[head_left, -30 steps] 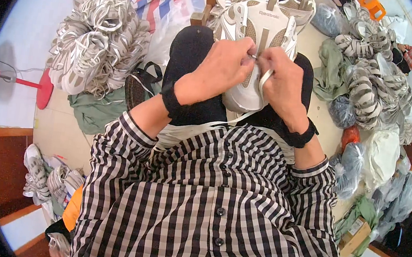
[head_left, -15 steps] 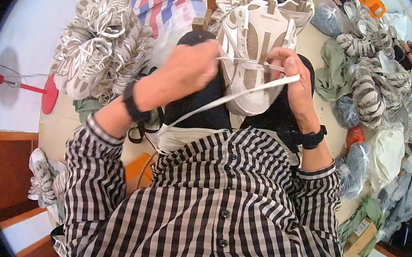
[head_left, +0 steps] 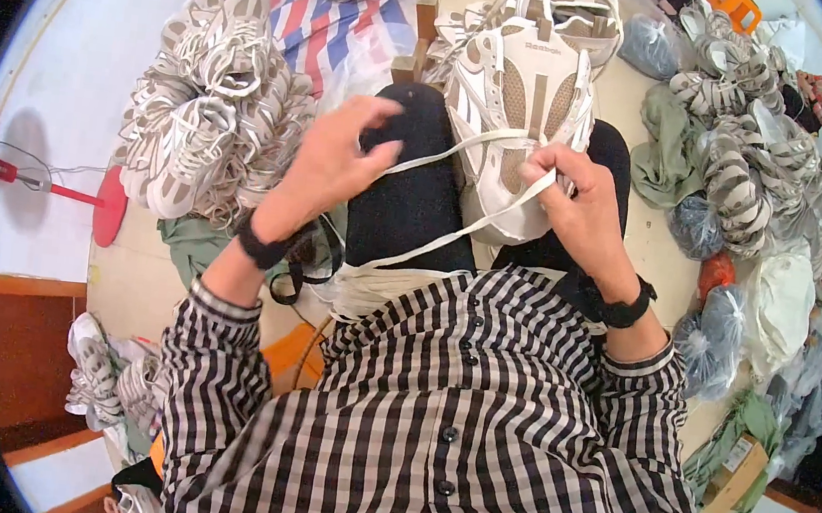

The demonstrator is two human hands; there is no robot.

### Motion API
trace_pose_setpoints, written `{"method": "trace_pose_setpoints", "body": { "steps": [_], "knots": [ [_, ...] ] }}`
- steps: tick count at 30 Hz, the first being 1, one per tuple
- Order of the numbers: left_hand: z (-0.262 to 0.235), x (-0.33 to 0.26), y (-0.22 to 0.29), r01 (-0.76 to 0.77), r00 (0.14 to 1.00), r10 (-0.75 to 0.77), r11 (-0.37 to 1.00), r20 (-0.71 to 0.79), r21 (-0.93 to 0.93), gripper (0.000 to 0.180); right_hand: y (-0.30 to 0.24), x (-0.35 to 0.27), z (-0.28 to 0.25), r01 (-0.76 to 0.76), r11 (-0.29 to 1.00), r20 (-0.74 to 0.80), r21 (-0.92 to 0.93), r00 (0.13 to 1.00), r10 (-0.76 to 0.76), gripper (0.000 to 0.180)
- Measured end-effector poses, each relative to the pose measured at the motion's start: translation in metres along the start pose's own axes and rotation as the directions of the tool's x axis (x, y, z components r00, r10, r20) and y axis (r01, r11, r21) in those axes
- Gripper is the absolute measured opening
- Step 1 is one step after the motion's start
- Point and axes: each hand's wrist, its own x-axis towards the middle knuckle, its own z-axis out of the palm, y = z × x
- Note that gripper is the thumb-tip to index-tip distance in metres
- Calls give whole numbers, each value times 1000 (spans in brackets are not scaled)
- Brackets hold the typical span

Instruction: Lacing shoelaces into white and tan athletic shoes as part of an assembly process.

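One view only, head cam looking straight down. Left hand (head_left: 333, 163) pinched around a run of flat white lace (head_left: 441, 157), pulled out to the side over the left knee. Right hand (head_left: 576, 209) closed on the other run of that lace, right at the eyelet area of the sneaker (head_left: 521, 118). Sneaker sitting on the lap between the black-trousered knees, toe pointing away, tongue up.

Handling guess: lace looks soft, flat and floppy, weighs nothing, probably a bit slick, so best pinched near the end between thumb and forefinger rather than mid-length. Sneaker looks light, with a firm sole and a soft mesh upper; easiest steadied by the sides of the upper or the heel, not the tongue.

Counts: one sneaker on the lap, one lace in play with two strands showing, two hands, a dark band on each wrist. One more bundle of pale laces (head_left: 378, 288) on the lap near the checked shirt. Second sneaker just beyond the first, partly hidden. Big heap of sneakers (head_left: 216, 106) to the left, too tangled to count. Another heap (head_left: 742, 161) on the right, same story. Clear bags (head_left: 723, 334) beside it, several at least. One red-based fan (head_left: 48, 183) far left. One striped sheet (head_left: 339, 34) under the far pile.
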Motion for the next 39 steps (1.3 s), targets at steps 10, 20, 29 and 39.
{"method": "trace_pose_setpoints", "body": {
  "steps": [10, 20, 29, 39],
  "knots": [
    [2, 19, 19, 618, 728, -257, 648, 636, -446, 20, -24, -34, -26, -81, 755, 106, 651, 994, 16, 12],
    [-173, -133, -192, 623, 719, -695, 622, -33, 474, 19, 5, -78, -161, 176, 300, -256, 938, 933, 252, 15],
    [-247, -212, -271, 448, 707, -707, 423, -22, 787, 24, 97, -128, -322, -254, 809, -380, 531, 782, 495, 24],
    [-75, -59, -70, 351, 934, -353, 935, 50, 58, 33, 210, -238, -351, -866, 112, -219, -488, 245, 944, 22]
  ]
}}
